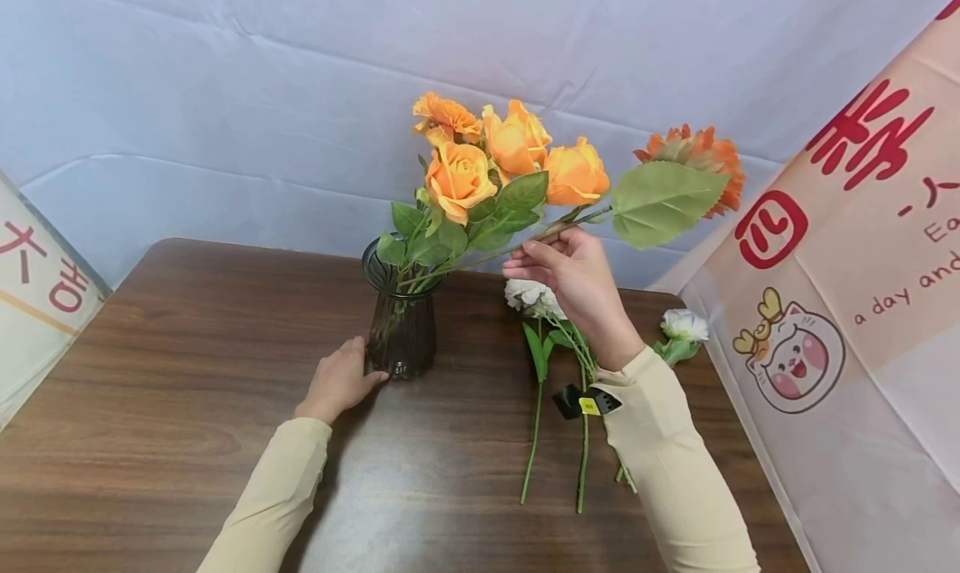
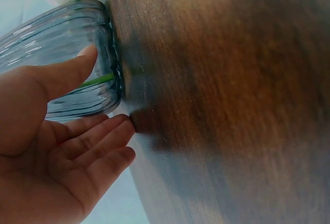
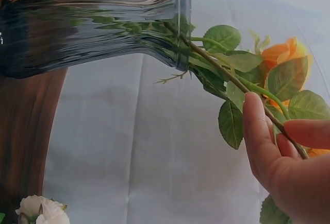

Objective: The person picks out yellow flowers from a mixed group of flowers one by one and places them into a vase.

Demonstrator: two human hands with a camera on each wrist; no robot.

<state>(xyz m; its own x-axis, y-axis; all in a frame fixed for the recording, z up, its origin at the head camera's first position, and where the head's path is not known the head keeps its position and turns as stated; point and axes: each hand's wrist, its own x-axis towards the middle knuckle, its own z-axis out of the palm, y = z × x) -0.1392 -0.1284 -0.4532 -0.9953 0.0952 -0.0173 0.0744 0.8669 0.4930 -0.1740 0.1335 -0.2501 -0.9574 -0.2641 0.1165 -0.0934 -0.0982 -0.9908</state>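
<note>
My left hand (image 1: 343, 381) is low beside the dark ribbed glass vase (image 1: 405, 339), its thumb at the base. In the left wrist view its fingers are extended along the vase's side near the table. With thumb and fingers, my right hand (image 1: 581, 277) pinches the stem of an orange sunflower (image 1: 731, 168). That stem (image 3: 227, 74) slants into the vase mouth, and the flower leans far right with a large green leaf (image 1: 667, 202) before it. Orange roses (image 1: 459, 179) and a ruffled orange flower (image 1: 446, 116) stand in the vase.
White flowers (image 1: 531, 296) with long green stems (image 1: 534, 439) lie on the wooden table (image 1: 187, 439) under and beside my right forearm. Another white flower (image 1: 684, 324) is near the right edge. A pale cloth (image 1: 262, 98) hangs behind; printed sheets (image 1: 862, 248) flank the table.
</note>
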